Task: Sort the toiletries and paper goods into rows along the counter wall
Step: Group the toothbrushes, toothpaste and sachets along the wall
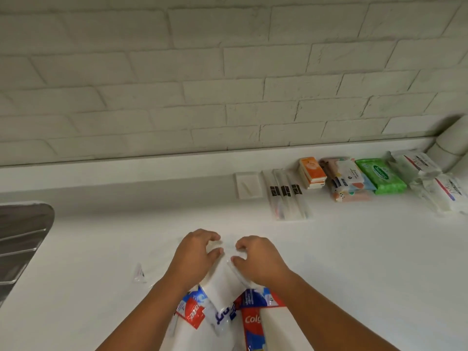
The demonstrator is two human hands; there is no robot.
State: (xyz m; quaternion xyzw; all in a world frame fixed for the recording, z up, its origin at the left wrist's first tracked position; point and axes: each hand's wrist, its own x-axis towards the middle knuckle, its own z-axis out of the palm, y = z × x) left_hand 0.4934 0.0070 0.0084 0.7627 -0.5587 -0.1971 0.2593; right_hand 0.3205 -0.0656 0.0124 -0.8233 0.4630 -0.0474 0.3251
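My left hand [196, 252] and my right hand [255, 259] both pinch the top of a white, clear-wrapped packet [224, 282] low in the middle of the white counter [354, 249]. Below the packet lie red, white and blue toothpaste tubes [249, 317], partly hidden by my forearms. Along the wall at the right runs a row: a small white sachet [248, 184], wrapped toothbrushes [287, 196], orange tissue packs [312, 172], patterned wipe packs [349, 181], a green wipe pack [379, 174] and white paper packs [430, 178].
A steel sink drainer [20, 239] sits at the left edge. A small scrap of clear wrapper [139, 272] lies left of my hands. White rolls [453, 145] stand in the far right corner against the white brick wall [202, 72].
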